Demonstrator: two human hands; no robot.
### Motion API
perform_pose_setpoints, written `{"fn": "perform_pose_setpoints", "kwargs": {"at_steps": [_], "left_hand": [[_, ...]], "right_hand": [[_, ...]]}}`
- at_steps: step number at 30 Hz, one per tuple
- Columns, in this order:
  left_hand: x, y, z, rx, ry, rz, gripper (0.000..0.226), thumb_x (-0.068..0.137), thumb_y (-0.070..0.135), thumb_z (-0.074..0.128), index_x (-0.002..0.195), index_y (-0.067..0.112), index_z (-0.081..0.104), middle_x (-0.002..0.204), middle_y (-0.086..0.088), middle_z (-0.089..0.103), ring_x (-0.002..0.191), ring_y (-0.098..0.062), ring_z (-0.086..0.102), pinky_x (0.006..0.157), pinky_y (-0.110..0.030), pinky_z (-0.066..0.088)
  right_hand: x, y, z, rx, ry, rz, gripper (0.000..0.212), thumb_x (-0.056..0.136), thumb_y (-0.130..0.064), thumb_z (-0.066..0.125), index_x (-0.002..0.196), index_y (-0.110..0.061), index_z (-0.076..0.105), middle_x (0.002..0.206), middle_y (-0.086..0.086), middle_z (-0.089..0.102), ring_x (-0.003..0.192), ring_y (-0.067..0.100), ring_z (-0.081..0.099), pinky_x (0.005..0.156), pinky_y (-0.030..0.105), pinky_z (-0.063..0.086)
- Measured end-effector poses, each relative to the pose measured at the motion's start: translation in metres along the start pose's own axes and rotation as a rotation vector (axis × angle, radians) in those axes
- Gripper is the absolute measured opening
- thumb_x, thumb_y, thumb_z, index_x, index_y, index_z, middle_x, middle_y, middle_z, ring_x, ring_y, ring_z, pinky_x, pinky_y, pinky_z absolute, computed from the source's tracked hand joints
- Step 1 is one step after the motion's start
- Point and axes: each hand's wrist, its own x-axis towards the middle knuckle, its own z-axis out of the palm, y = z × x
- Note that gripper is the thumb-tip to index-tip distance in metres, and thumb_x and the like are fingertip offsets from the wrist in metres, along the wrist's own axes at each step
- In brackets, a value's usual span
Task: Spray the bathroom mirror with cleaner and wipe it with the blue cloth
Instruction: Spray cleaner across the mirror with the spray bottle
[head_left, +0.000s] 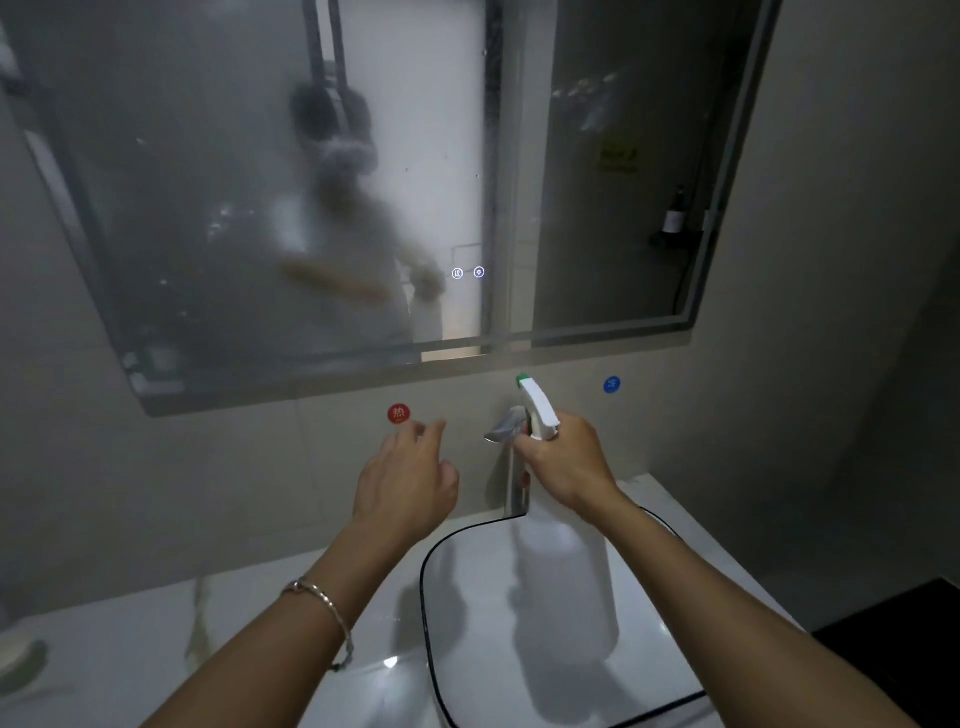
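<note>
The wall mirror (260, 156) hangs above the sink, and its left and middle part is covered in a misty film. My right hand (569, 460) grips the neck of a white spray bottle (569, 571), whose green-tipped nozzle (522, 381) points up toward the mirror's lower edge. The bottle hangs over the basin. My left hand (408, 475) hovers beside it with loosely spread fingers and holds nothing. No blue cloth is in view.
A white basin (467, 597) with a dark rim sits below, with a chrome tap (511, 467) behind the bottle. Red (398, 413) and blue (612, 384) round stickers mark the wall. A white countertop (156, 649) runs left; a dark surface (904, 639) lies at right.
</note>
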Motion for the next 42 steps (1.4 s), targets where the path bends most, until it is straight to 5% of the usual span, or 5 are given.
{"fn": "perform_pose_setpoints", "kwargs": {"at_steps": [5,9,14,34,42], "left_hand": [[0.009,0.041,0.007,0.032,0.022,0.009,0.048,0.092,0.027,0.04,0.138,0.02,0.035,0.134,-0.004,0.043,0.115,-0.024,0.046,0.084,-0.033,0.042],[0.019,0.078,0.013,0.029,0.02,0.025,0.047,0.092,0.028,0.041,0.138,0.021,0.035,0.135,-0.003,0.044,0.117,-0.023,0.046,0.085,-0.034,0.043],[0.038,0.127,0.016,0.041,0.032,0.103,0.05,0.094,0.033,0.041,0.141,0.022,0.031,0.138,-0.005,0.041,0.118,-0.022,0.047,0.089,-0.035,0.044],[0.085,0.262,0.045,0.042,0.054,0.178,0.05,0.095,0.032,0.04,0.141,0.016,0.028,0.137,-0.009,0.038,0.121,-0.021,0.041,0.094,-0.033,0.04],[0.113,0.296,0.039,0.098,0.115,0.206,0.047,0.092,0.033,0.043,0.135,0.016,0.035,0.133,-0.01,0.042,0.117,-0.026,0.045,0.092,-0.04,0.046]], "right_hand": [[0.011,0.02,-0.042,0.067,-0.04,0.068,0.015,0.088,-0.012,0.059,0.076,-0.02,0.056,0.068,-0.002,0.056,0.057,0.012,0.057,0.058,0.025,0.05],[0.026,0.034,-0.075,0.046,-0.043,0.072,0.012,0.083,-0.012,0.059,0.092,-0.003,0.059,0.08,0.011,0.061,0.074,0.034,0.065,0.071,0.044,0.056],[0.042,0.048,-0.12,0.121,0.063,0.142,0.009,0.075,-0.008,0.061,0.083,-0.004,0.063,0.069,0.005,0.062,0.055,0.023,0.066,0.061,0.036,0.055],[0.09,0.1,-0.244,0.118,0.151,0.17,0.002,0.077,-0.014,0.06,0.078,-0.015,0.059,0.077,0.004,0.063,0.063,0.02,0.068,0.069,0.036,0.056],[0.106,0.081,-0.272,0.198,0.117,0.129,0.008,0.075,-0.012,0.061,0.082,-0.015,0.061,0.077,0.004,0.062,0.054,0.019,0.065,0.054,0.025,0.049]]}}
